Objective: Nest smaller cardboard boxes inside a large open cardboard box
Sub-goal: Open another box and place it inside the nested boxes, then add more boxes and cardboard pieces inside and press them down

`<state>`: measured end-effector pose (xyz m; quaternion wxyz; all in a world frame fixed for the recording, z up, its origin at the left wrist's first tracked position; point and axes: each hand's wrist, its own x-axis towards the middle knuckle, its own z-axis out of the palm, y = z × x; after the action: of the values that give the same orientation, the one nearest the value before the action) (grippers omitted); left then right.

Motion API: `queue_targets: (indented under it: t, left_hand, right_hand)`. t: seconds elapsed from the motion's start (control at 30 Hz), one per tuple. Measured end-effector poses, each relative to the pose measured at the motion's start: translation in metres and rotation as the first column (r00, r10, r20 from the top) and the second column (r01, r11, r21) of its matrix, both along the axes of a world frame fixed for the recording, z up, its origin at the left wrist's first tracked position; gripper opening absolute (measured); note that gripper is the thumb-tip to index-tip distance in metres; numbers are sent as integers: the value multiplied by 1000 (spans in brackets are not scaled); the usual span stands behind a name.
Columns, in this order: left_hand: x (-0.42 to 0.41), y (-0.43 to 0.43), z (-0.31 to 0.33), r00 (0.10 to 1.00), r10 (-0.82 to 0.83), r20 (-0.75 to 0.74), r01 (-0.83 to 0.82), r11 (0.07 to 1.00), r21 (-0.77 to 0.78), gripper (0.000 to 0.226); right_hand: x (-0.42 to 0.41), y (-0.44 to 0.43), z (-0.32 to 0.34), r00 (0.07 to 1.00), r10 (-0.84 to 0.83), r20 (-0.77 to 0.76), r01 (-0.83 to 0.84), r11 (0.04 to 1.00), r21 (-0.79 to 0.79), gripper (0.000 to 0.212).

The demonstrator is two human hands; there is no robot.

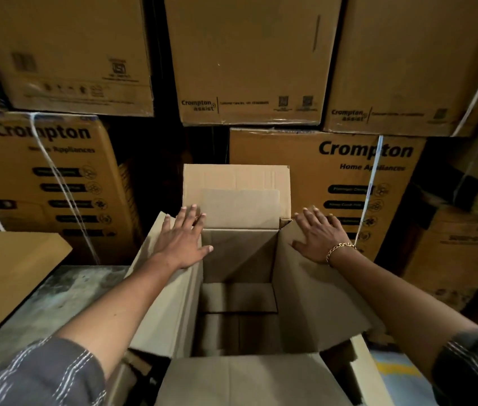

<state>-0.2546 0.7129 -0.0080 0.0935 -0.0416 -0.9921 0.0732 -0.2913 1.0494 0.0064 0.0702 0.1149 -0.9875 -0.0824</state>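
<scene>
A large open cardboard box point(314, 291) stands in front of me with all its flaps spread outward. Down inside it the bottom flaps show, and I cannot tell whether a smaller box sits there. My left hand point(183, 238) lies flat with straight fingers on the left flap. My right hand point(318, 234), with a gold bracelet at the wrist, presses flat on the right flap. The far flap point(237, 194) stands upright behind both hands. The near flap point(240, 379) folds toward me.
Sealed printed cartons point(349, 177) are stacked high right behind the open box, with more at the left point(41, 171) and above point(249, 60). A flat cardboard sheet point(3, 273) lies at the left over a grey floor point(56, 300). More cartons point(460, 253) crowd the right.
</scene>
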Motion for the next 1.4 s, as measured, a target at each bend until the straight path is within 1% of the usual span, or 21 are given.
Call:
queue_targets:
  t: [0.2, 0.33, 0.47, 0.67, 0.77, 0.9, 1.1, 1.27, 1.4]
  left_hand:
    - [76, -19, 27, 991, 34, -132, -29, 999, 41, 89]
    - [126, -57, 42, 975, 96, -201, -86, 994, 61, 90]
    - [173, -115, 58, 957, 187, -220, -167, 980, 107, 88]
    - [248, -233, 67, 901, 347, -261, -321, 937, 138, 90]
    - [292, -303, 71, 866, 424, -266, -401, 906, 138, 90]
    - [354, -398, 74, 815, 530, -235, -508, 848, 151, 90]
    - [439, -519, 74, 727, 651, -219, -628, 759, 173, 90]
    - [483, -601, 62, 650, 732, -205, -705, 681, 199, 89]
    - [501, -665, 52, 614, 768, -182, -736, 640, 221, 86]
  right_hand:
    - [41, -34, 33, 998, 62, -17, -63, 994, -87, 80]
    - [62, -87, 52, 981, 190, -43, -194, 974, -120, 80]
    - [78, -161, 70, 943, 320, -89, -329, 936, -127, 78]
    - [112, -306, 89, 880, 453, -145, -473, 864, -171, 80]
    - [135, -393, 90, 850, 512, -127, -527, 824, -209, 80]
    - [173, -513, 82, 821, 563, -97, -568, 783, -255, 80]
    - [228, -666, 70, 722, 691, -23, -667, 688, -286, 78]
    - [243, -773, 56, 665, 747, 22, -707, 639, -302, 80]
    - [242, -851, 44, 635, 771, 51, -715, 612, -340, 80]
